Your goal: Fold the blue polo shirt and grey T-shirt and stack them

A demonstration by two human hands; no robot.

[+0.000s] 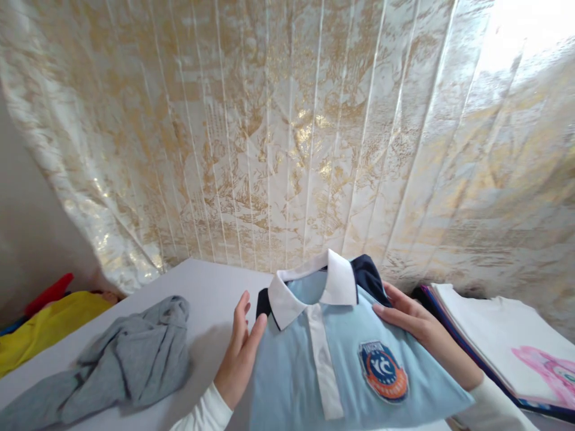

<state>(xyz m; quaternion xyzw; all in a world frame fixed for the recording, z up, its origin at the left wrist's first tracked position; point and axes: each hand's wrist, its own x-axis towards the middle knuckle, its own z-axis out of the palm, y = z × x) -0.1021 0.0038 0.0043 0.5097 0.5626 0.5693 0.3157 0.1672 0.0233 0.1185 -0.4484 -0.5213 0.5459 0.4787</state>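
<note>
A light blue polo shirt (291, 365) with a white collar, a white button strip and navy shoulder parts is in front of me, its collar toward the curtain. A round navy and orange badge (384, 371) sits on its chest. My right hand (408, 314) grips the shirt by its right shoulder edge, thumb on the front and fingers at the dark part. At the shirt's left edge is my left hand (242, 347), with thumb and fingers apart; the thumb is close to or touching the cloth. The lower part of the shirt runs out of view.
A crumpled grey garment (130, 359) lies on the white table (215, 281) to the left. Beyond the left edge are yellow clothing (58, 320) and a red piece (49, 294). A stack of folded shirts (489, 335) lies right. A shiny gold-patterned curtain (287, 131) hangs behind.
</note>
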